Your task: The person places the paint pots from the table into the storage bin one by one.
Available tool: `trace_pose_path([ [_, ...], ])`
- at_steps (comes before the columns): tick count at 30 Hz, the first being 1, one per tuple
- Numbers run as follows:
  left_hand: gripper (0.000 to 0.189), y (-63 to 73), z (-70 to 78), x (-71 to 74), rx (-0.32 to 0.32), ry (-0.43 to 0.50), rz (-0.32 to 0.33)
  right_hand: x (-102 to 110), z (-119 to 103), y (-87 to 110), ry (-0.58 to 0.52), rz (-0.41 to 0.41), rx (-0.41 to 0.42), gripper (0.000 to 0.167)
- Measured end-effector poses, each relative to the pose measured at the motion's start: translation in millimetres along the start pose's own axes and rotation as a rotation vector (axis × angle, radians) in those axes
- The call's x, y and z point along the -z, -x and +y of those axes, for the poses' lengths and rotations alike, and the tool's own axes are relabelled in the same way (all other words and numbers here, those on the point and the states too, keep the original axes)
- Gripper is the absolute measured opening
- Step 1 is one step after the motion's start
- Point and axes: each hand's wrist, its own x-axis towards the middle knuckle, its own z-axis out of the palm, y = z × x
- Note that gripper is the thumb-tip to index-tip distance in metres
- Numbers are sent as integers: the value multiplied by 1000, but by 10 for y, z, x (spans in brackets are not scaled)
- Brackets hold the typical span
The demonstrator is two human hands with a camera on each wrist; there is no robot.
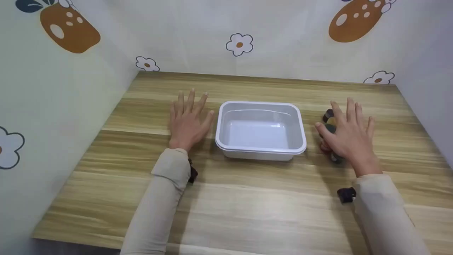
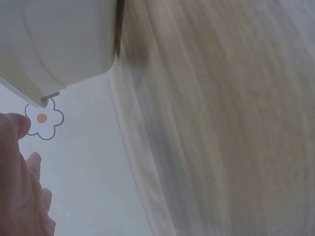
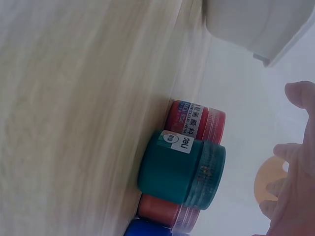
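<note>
Right wrist: the green jar (image 3: 170, 169) stands below the right grip (image 3: 301, 179).

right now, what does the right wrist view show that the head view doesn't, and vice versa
Only the right wrist view shows readable labels: "deli" on the teal-green plastic jar and printed characters on the red plastic jar.

Only the head view shows the left hand, both beige fabric sleeves and the inside of the white rectangular plastic tub.

Both show the right hand, the tub's outside, the wood-grain table and jars, partly hidden in the head view.
</note>
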Motion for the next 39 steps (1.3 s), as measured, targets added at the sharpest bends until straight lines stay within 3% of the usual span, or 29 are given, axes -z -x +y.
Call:
trace_pose_path([
  [17, 63, 6, 0, 16, 8, -8, -10, 14, -31, 6, -11, -9, 7, 90],
  [25, 62, 50, 53, 50, 8, 53, 9, 40, -42, 44, -33, 1, 9, 89],
  [28, 63, 88, 88, 51, -7, 162, 26, 70, -35, 78, -63, 21, 6, 86],
  [32, 62, 162, 150, 14, -55, 403, 18, 132, 12, 131, -127, 51, 10, 82],
  [39, 61, 298, 170, -76, -131, 848, -104, 199, 163, 209, -266, 74, 8, 72],
])
